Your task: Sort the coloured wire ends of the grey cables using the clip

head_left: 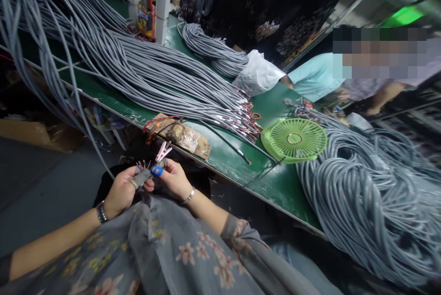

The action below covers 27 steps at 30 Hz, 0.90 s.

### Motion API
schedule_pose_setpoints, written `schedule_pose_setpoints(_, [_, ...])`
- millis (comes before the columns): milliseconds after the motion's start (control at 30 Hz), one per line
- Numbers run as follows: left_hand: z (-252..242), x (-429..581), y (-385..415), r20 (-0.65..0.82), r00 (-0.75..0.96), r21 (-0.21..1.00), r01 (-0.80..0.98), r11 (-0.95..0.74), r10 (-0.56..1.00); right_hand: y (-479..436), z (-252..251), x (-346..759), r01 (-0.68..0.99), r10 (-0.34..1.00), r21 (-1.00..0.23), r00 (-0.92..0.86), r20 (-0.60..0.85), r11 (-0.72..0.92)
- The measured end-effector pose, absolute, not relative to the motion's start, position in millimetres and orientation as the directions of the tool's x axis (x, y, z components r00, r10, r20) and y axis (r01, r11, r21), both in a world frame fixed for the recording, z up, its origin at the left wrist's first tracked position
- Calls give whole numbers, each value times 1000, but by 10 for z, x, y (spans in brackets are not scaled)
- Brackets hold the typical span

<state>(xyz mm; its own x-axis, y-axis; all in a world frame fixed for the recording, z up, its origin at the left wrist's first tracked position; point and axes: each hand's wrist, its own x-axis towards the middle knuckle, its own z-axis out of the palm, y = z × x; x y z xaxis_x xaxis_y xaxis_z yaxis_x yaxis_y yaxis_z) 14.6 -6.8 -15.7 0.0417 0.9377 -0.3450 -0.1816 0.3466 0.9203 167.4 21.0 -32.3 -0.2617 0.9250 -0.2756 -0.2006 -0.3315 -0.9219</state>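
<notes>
My left hand is closed around the end of a grey cable, with wrapping on the thumb and finger. Thin coloured wires fan out above its fingertips. Close beside it, my right hand is pinched, with blue tape on a fingertip; what lies in that pinch is too small to make out. A pink clip shows just above the right fingers, and I cannot tell whether they hold it. Both hands are over my lap, in front of the table edge.
Many grey cables lie across the green table, their stripped ends near a green fan. A taped board sits at the front edge. Coiled cables fill the right side. Another person is across the table.
</notes>
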Motion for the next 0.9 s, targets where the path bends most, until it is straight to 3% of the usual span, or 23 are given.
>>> schedule_pose_setpoints(400, [-115,182,-62,-416,-13,878,-267,398,909,223,-357,1689,-230,923,-915,-279,-264,-332])
schedule_pose_setpoints(900, [-159,167,-81,-345,38,920,-185,346,938,246,-304,1653,-223,924,-920,-285,-254,-322])
